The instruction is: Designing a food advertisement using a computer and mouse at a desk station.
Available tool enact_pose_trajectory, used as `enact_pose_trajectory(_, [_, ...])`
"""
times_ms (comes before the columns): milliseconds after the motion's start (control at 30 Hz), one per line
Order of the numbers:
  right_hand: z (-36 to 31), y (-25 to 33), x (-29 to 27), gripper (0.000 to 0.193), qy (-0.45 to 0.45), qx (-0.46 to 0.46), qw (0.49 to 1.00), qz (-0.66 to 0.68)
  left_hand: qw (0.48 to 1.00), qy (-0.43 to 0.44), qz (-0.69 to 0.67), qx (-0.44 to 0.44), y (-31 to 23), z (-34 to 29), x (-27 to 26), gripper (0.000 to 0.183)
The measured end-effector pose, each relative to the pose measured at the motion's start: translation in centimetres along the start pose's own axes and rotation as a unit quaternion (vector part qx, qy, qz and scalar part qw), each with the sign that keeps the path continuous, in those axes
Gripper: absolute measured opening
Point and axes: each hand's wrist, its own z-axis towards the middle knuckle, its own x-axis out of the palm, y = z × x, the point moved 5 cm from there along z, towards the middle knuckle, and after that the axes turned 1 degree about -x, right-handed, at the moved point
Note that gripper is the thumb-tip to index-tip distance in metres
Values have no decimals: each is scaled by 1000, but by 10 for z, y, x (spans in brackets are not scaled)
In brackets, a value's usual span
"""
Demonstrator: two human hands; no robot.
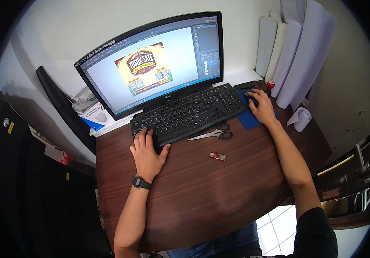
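Note:
My left hand (147, 155) rests at the lower left corner of a black keyboard (189, 115). Its fingers are spread over the keys and the thumb stretches out to the side, with nothing held. On a blue mouse pad (248, 121), my right hand (263, 108) curves over a black computer mouse (251, 100), covering part of it. Behind the keyboard stands a monitor (180, 47), tilted in the view, showing a yellow, brown and red label design on a white canvas.
Scissors (213, 134) with black handles lie just below the keyboard. A red and silver USB stick (217, 156) lies on the dark wooden desk (193, 193). Tall paper rolls (290, 60) lean at the back right, near a red-topped stamp (270, 84). A box (94, 115) stands left of the monitor.

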Motion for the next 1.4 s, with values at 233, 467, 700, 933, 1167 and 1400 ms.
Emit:
enact_pose_trajectory(233, [1,5,-3,29,-11,-10,1000,3,1000,-1,5,1,1,0,0,75])
enact_pose_trajectory(467, [1,4,-4,29,-26,-18,999,0,1000,13,2,-7,1,0,1,75])
enact_pose_trajectory(700, [1,4,-4,29,-28,-21,999,-2,1000,8,1,-3,1,0,1,75])
enact_pose_trajectory(933, [1,6,-4,29,-26,-15,1000,-6,1000,5,4,0,1,0,0,75])
enact_pose_trajectory(1167, [0,4,-4,29,-23,-12,1000,2,1000,13,2,-1,1,0,1,74])
enact_pose_trajectory(1400, [0,3,-3,30,-20,-15,1000,-5,1000,2,-2,-4,0,0,0,74])
